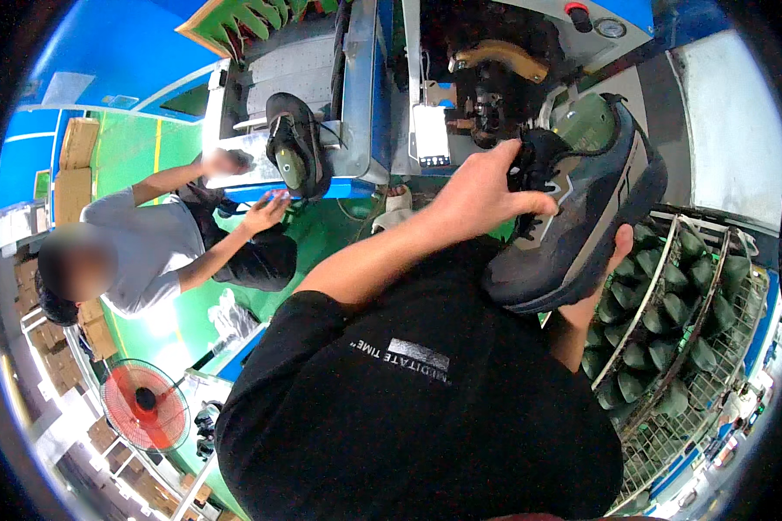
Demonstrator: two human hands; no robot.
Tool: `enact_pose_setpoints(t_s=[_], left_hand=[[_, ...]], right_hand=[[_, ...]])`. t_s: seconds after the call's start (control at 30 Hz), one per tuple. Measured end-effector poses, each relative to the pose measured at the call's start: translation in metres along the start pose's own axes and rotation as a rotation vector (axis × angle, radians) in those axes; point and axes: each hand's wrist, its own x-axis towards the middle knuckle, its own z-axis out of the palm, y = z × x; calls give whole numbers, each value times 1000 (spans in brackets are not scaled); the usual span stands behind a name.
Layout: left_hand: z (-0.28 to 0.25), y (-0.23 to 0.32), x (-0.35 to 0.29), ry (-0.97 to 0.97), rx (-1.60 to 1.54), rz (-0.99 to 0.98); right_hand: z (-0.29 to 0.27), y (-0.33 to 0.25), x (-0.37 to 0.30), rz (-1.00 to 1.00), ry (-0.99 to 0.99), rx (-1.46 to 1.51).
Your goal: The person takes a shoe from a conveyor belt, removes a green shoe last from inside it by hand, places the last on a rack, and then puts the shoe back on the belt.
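Tilted in front of my chest is a dark grey and black shoe [573, 226], with a green shoe last [586, 122] inside its opening. My left hand [491, 187] closes on the shoe's black tongue and laces, thumb across the lacing. From below, my right hand [620, 247] supports the shoe by its sole; most of that hand is hidden behind the shoe. A second, similar shoe [300, 148], also with a green last in it, stands on the metal bench [356, 161] at the left, beside a co-worker's hands.
A seated co-worker [152, 247] is at the left. Ahead stands a machine with a curved brown part [504, 59], a lit screen [432, 135], a red button [577, 12] and a gauge [610, 29]. A wire rack [669, 443] with several green lasts [660, 347] stands right; a red fan [145, 405], lower left.
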Motion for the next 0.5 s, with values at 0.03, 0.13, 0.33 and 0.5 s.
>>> enact_pose_setpoints(t_s=[0.03,0.13,0.33,0.5], left_hand=[[-1,15,-4,48,133,-153],[-7,-31,-7,36,86,-20],[-40,-66,-8,416,-27,-208],[-85,-65,-9,850,163,79]], right_hand=[[6,1,-2,-2,47,-69],[21,-3,-9,28,46,-57],[36,13,-11,28,77,-98],[37,12,-7,-10,26,-103]])
